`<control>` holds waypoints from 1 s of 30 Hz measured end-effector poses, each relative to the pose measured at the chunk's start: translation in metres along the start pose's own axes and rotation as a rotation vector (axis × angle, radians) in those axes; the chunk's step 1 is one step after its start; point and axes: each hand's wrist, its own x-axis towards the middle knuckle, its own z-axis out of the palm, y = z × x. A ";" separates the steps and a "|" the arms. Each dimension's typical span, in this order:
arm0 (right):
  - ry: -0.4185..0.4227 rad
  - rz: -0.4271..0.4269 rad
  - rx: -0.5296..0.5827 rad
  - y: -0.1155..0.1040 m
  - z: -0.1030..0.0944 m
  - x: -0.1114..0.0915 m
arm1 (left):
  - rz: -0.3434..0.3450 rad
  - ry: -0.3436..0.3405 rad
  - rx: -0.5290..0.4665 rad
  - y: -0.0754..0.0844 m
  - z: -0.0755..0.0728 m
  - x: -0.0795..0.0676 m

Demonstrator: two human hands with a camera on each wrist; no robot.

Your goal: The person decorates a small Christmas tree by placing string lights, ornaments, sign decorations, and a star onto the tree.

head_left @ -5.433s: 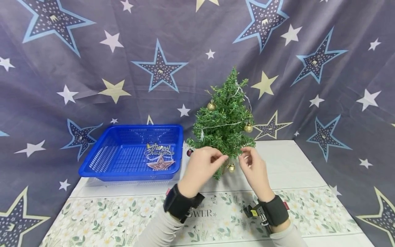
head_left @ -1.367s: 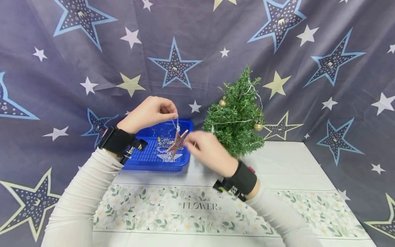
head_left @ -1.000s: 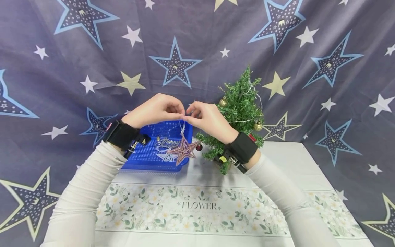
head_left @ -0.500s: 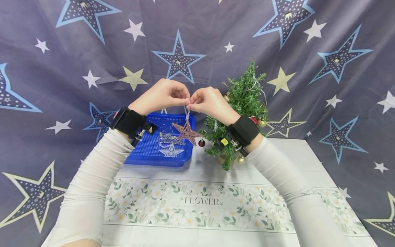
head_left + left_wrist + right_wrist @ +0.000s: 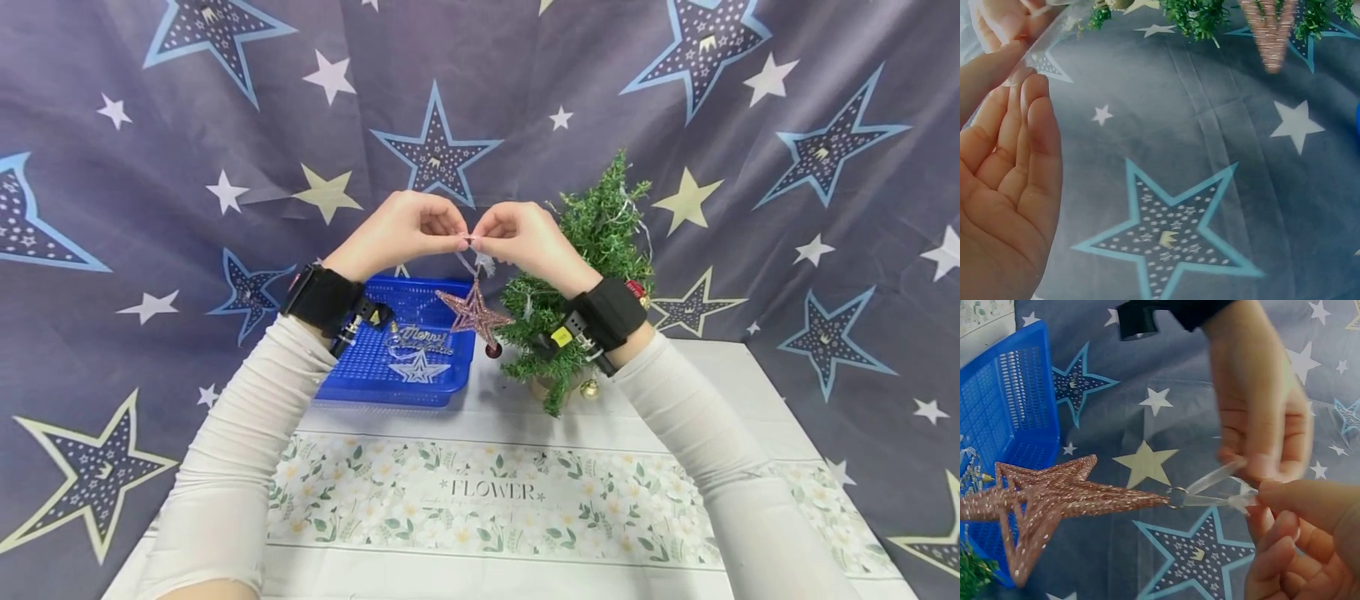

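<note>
A glittery pink star ornament (image 5: 474,315) hangs in the air from a thin white ribbon loop (image 5: 1210,494), tied through a small ring at its tip. My left hand (image 5: 408,229) pinches the ribbon between thumb and fingertips. My right hand (image 5: 528,242) pinches it close beside, the fingertips of both hands nearly meeting. In the left wrist view, one point of the star shows at the top right. The green Christmas tree (image 5: 603,242) stands just right of the ornament, partly behind my right hand and wrist.
Behind the left wrist sits a blue plastic basket (image 5: 360,396). It holds a silver star ornament (image 5: 420,367) and a "Merry Christmas" ornament (image 5: 422,340). A dark red bauble (image 5: 493,351) and a gold bauble (image 5: 589,388) hang low on the tree. A starry curtain (image 5: 510,100) backs the table.
My hands moved from the tree to the basket, and the pink star came out of it. Both hands then met on its ribbon, rose and shifted slightly right; lately the fingertips have drawn slightly apart.
</note>
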 end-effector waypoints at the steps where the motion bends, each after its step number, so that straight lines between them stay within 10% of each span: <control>1: 0.000 0.000 -0.011 -0.001 -0.002 -0.001 | -0.009 0.000 -0.007 -0.002 0.001 -0.001; 9: -0.003 -0.036 -0.209 -0.008 -0.008 -0.009 | -0.062 0.047 -0.104 -0.012 0.017 -0.001; 19: 0.157 -0.161 -0.590 -0.016 -0.010 -0.030 | -0.014 0.012 -0.142 -0.014 0.036 0.036; 30: 0.189 -0.074 -0.902 -0.016 -0.005 -0.054 | 0.057 -0.056 -0.134 0.002 0.078 0.058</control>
